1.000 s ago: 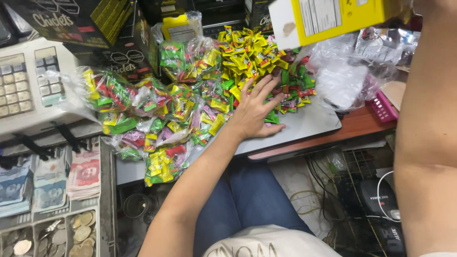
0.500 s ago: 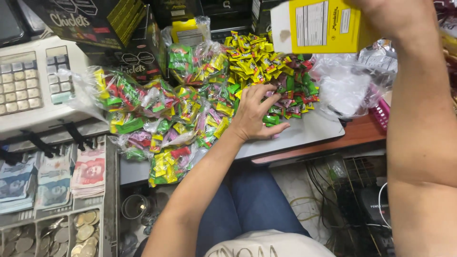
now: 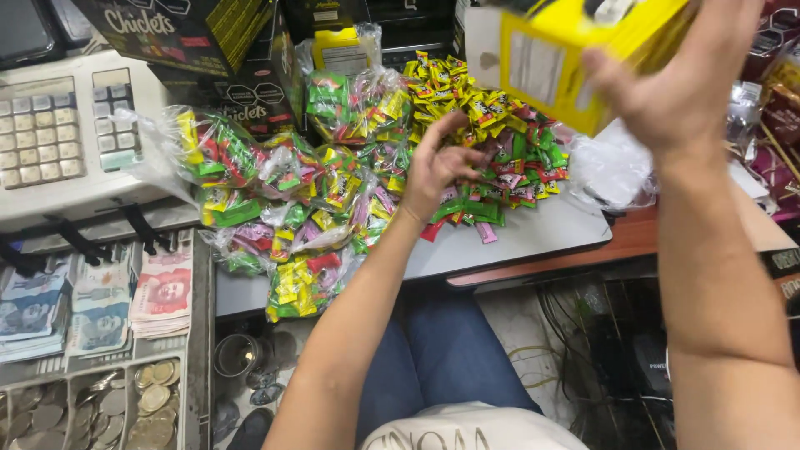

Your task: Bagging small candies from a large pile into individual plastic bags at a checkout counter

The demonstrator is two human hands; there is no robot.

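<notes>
While our right hand (image 3: 679, 92) grips the tilted yellow cardboard box (image 3: 567, 58), loose bright wrapped candies (image 3: 508, 142) cover the grey bench (image 3: 533, 237). Our left hand (image 3: 437, 167) hovers half-curled over them, empty as far as we can tell, so plenty looks left to sort.

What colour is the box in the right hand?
Yellow box, with a white end flap; head view.

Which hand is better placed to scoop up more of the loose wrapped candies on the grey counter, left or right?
Left, probably. The left hand is curled, free, right above the pile of loose wrapped candies. The right hand is raised, gripping the yellow cardboard box.
</notes>
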